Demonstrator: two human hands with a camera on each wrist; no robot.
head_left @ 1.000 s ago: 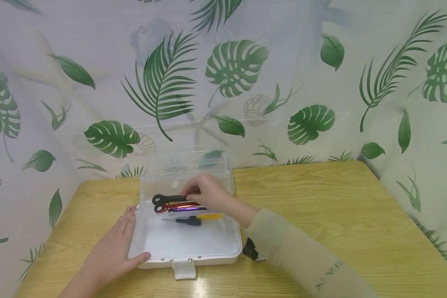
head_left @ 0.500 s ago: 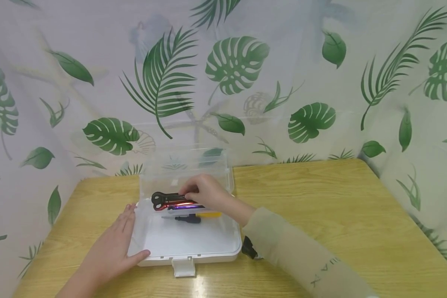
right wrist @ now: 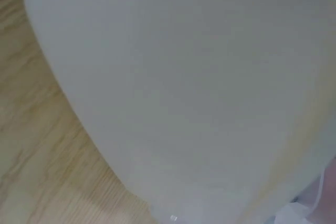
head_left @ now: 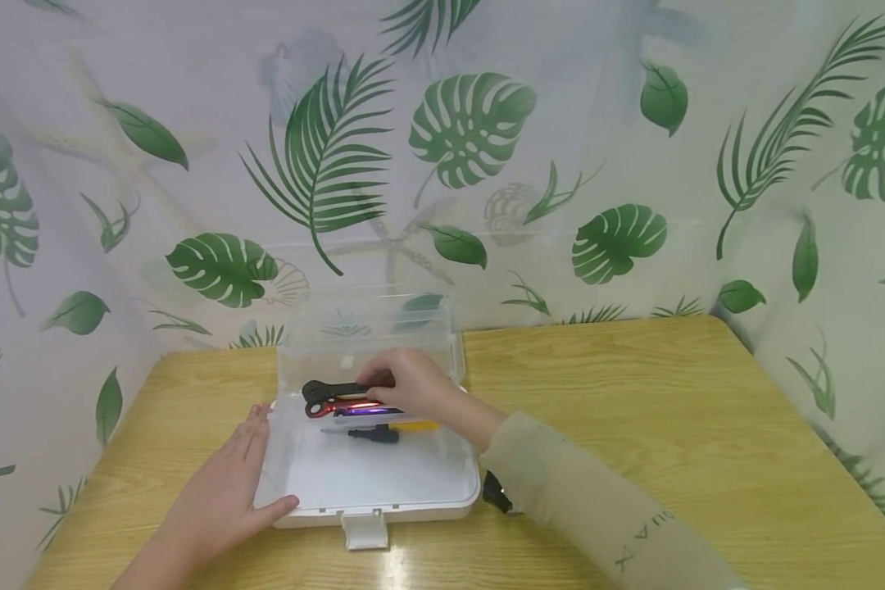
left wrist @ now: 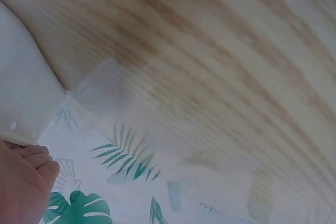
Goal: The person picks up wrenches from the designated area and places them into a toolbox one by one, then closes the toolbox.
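A white box with a clear lid raised at the back lies on the table. My left hand rests along its left side, fingers straight, thumb over the front rim. Over the back of the box, my right hand pinches a black ring-ended tool that looks like a wrench; its other end is hidden. Just in front of it lie a similar red tool and a purple one, in a clear inner tray. Nearer me are a black-handled screwdriver and a yellow piece.
The box's front latch hangs down. A black object, partly hidden by the right sleeve, lies on the wooden table right of the box. A leaf-patterned curtain stands behind the table.
The ring end of the black tool has turned slightly, so its hole no longer shows. Both hands stay in nearly the same places; the view has shifted a little.
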